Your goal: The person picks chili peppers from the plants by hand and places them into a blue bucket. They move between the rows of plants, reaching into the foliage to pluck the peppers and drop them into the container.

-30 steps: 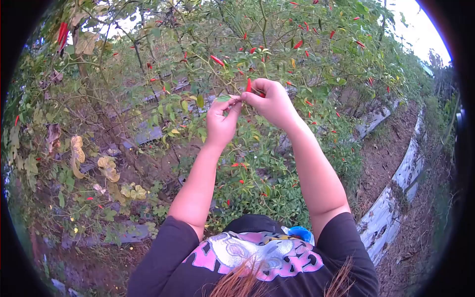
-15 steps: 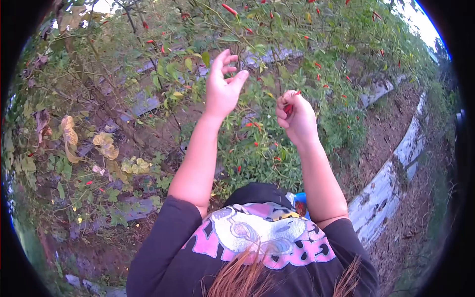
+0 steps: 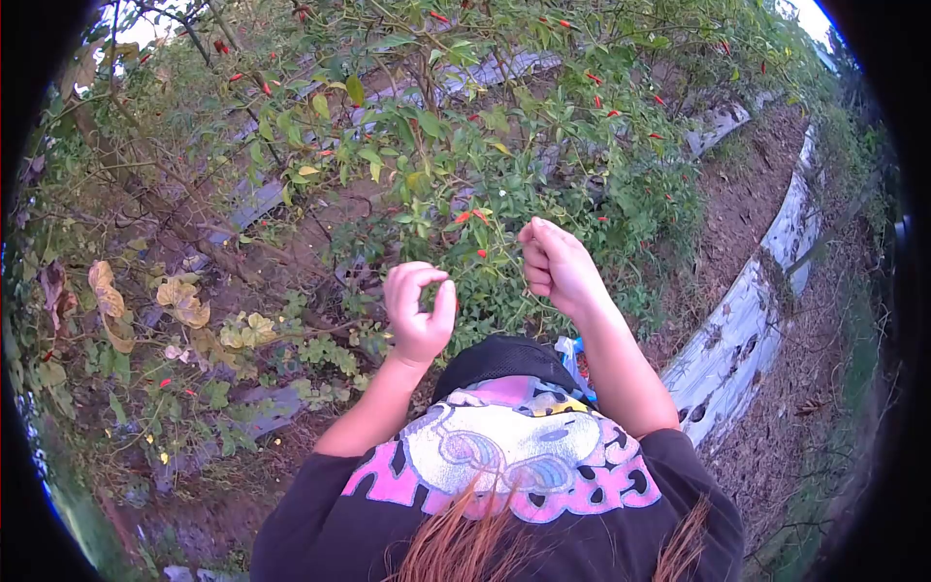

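Our right hand (image 3: 558,267) has come down from the branches since half a second ago and now sits low in front of the chili plant (image 3: 504,184), fingers curled tight into a fist. Earlier a red chili showed in that fist; now the fingers hide whatever is inside, so we cannot tell if it is held there. Our left hand (image 3: 417,306) has dropped too: before it was raised with fingers spread toward the twigs, and now it hangs just above the black cap (image 3: 499,359), thumb and fingers bent into a loose hook, holding nothing that we can see. Both forearms are drawn in toward the chest, wrists bent, the two hands near each other but apart. A pair of red chilies (image 3: 470,216) hangs on the plant between and slightly above the hands, touched by neither. More red chilies dot the upper branches. A blue bag (image 3: 572,351) peeks out beside the right forearm. Yellowed leaves (image 3: 184,301) lie toward the left.
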